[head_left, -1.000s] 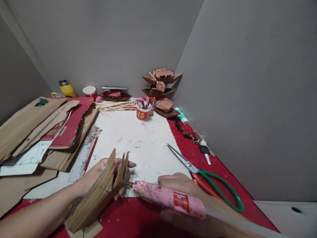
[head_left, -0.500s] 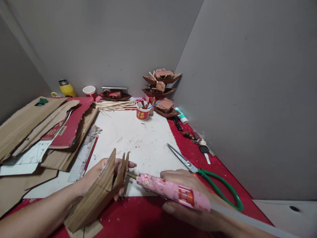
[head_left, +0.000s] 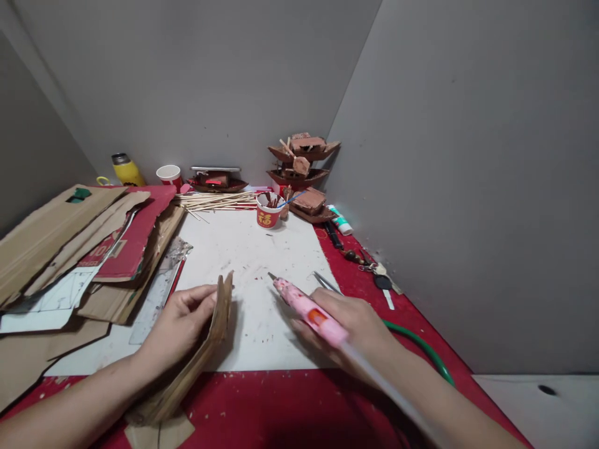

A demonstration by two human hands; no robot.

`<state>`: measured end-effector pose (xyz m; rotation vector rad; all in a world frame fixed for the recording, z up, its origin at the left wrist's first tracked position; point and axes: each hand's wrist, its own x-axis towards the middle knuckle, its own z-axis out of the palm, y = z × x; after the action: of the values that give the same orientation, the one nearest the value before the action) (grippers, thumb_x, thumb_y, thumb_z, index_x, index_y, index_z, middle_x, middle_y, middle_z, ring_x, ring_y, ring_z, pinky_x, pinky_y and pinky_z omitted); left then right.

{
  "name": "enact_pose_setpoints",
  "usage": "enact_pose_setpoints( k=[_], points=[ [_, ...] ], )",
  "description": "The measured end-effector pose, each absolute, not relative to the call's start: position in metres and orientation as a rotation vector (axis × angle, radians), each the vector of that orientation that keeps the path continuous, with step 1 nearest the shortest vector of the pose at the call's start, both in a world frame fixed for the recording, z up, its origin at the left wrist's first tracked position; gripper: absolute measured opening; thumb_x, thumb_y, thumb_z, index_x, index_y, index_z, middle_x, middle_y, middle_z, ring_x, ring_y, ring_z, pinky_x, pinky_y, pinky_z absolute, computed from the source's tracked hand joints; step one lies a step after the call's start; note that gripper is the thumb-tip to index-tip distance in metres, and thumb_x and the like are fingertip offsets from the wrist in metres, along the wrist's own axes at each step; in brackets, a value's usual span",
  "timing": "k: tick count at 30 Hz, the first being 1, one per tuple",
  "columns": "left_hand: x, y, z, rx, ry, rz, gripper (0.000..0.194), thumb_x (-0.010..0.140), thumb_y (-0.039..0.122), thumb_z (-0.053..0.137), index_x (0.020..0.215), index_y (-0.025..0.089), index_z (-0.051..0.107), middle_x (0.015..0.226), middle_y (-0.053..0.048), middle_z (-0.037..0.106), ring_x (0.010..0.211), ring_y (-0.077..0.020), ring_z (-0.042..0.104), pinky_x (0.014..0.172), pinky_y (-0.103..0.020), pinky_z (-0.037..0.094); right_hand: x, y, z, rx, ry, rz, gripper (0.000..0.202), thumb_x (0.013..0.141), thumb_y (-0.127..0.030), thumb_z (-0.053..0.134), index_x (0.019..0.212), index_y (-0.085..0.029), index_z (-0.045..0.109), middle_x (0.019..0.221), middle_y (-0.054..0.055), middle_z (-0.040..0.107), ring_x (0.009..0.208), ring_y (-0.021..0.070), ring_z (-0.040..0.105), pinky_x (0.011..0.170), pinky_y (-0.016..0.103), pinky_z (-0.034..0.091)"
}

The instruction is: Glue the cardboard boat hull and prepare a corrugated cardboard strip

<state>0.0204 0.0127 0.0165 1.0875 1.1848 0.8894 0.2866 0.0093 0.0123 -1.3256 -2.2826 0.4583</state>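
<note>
**Right hand draws glue gun off cardboard piece**

Near the front edge of the red-covered worktop, left of its middle, the cardboard piece slants up and away, its far end pinched by the fingers of the left hand. A second ago the nozzle was at that end; now it points across a white sheet, well apart from the cardboard, which has been turned more edge-on. The right fingers are wrapped around the pink barrel. The gap suggests gluing is interrupted for the moment, leaving the left hand alone in charge of the piece. Toward the right edge, scissors lie partly hidden behind the right hand, with keys beyond. Cardboard sheets are heaped along the left edge. Farther back stand a red paper cup, thin sticks lying behind it, and brown model boats stacked at the far right corner.
</note>
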Motion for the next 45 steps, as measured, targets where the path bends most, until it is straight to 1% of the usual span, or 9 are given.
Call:
enact_pose_setpoints(
  k=[5,8,16,22,27,29,36,41,45],
  points=[
    [0.014,0.019,0.019,1.241,1.479,1.094,0.033,0.078,0.040,0.068,0.096,0.013,0.073,0.089,-0.004,0.073,0.075,-0.0162,0.059,0.067,-0.023,0.044,0.282,0.020,0.010,-1.694,-2.507,0.206,0.022,0.086,-0.038,0.056,0.084,-0.016,0.056,0.081,0.007,0.062,0.067,0.0201,0.058,0.055,0.028,0.032],
    [0.012,0.019,0.018,1.321,1.552,1.136,0.030,0.078,0.037,0.068,0.095,0.014,0.074,0.094,-0.006,0.075,0.084,-0.0200,0.063,0.077,-0.026,0.046,0.284,0.024,0.012,-1.726,-2.536,0.238,0.028,0.087,-0.042,0.055,0.088,-0.015,0.058,0.085,0.009,0.063,0.072,0.0212,0.059,0.059,0.029,0.036],
    [0.011,0.009,0.016,1.686,1.602,1.245,0.020,0.080,0.031,0.063,0.087,0.015,0.073,0.086,-0.005,0.075,0.080,-0.0198,0.067,0.075,-0.026,0.050,0.283,0.017,0.034,-1.419,-2.108,0.666,0.030,0.086,-0.040,0.056,0.104,-0.016,0.062,0.098,0.009,0.065,0.085,0.0197,0.061,0.074,0.031,0.047],
    [0.015,-0.006,0.011,2.015,1.453,1.258,0.013,0.083,0.023,0.059,0.088,0.017,0.070,0.084,-0.002,0.074,0.074,-0.0152,0.067,0.069,-0.023,0.051,0.234,-0.003,0.046,-1.273,-1.943,0.942,0.037,0.082,-0.038,0.062,0.113,-0.017,0.060,0.086,0.004,0.062,0.074,0.0157,0.058,0.064,0.026,0.047],
    [0.019,-0.014,0.010,2.047,1.385,1.140,0.017,0.084,0.020,0.058,0.098,0.017,0.068,0.089,-0.002,0.074,0.075,-0.0133,0.067,0.069,-0.021,0.051,0.211,0.003,0.031,-1.224,-1.912,0.944,0.005,0.081,-0.021,0.057,0.081,-0.017,0.061,0.067,-0.003,0.055,0.059,0.0105,0.048,0.056,0.022,0.039],
    [0.020,-0.013,0.010,2.036,1.361,1.080,0.020,0.085,0.020,0.057,0.102,0.018,0.067,0.092,-0.002,0.073,0.072,-0.0122,0.066,0.068,-0.021,0.051,0.208,0.005,0.024,-1.202,-1.880,0.951,0.010,0.083,-0.018,0.054,0.075,-0.017,0.058,0.064,-0.003,0.053,0.059,0.0099,0.047,0.056,0.021,0.037],
    [0.020,0.000,0.017,1.898,1.392,1.004,0.012,0.083,0.023,0.062,0.092,0.018,0.068,0.085,0.000,0.072,0.074,-0.0119,0.065,0.068,-0.020,0.050,0.210,0.009,0.016,-1.163,-1.871,1.102,0.012,0.084,-0.019,0.052,0.077,-0.016,0.061,0.069,-0.001,0.058,0.064,0.0114,0.051,0.061,0.022,0.039],
    [0.023,0.002,0.023,1.777,1.379,0.923,0.010,0.081,0.025,0.064,0.087,0.019,0.069,0.080,0.001,0.072,0.072,-0.0116,0.065,0.067,-0.018,0.050,0.212,0.013,0.013,-1.255,-1.772,1.150,0.006,0.081,-0.019,0.055,0.081,-0.017,0.061,0.062,-0.004,0.052,0.055,0.0096,0.044,0.052,0.021,0.034],
    [0.024,0.000,0.025,1.783,1.345,0.911,0.009,0.081,0.023,0.064,0.087,0.019,0.069,0.081,0.001,0.072,0.073,-0.0114,0.065,0.068,-0.017,0.050,0.212,0.014,0.012,-1.214,-1.746,1.163,0.005,0.080,-0.017,0.056,0.076,-0.017,0.059,0.061,-0.005,0.051,0.055,0.0086,0.043,0.051,0.020,0.034]
  ],
)
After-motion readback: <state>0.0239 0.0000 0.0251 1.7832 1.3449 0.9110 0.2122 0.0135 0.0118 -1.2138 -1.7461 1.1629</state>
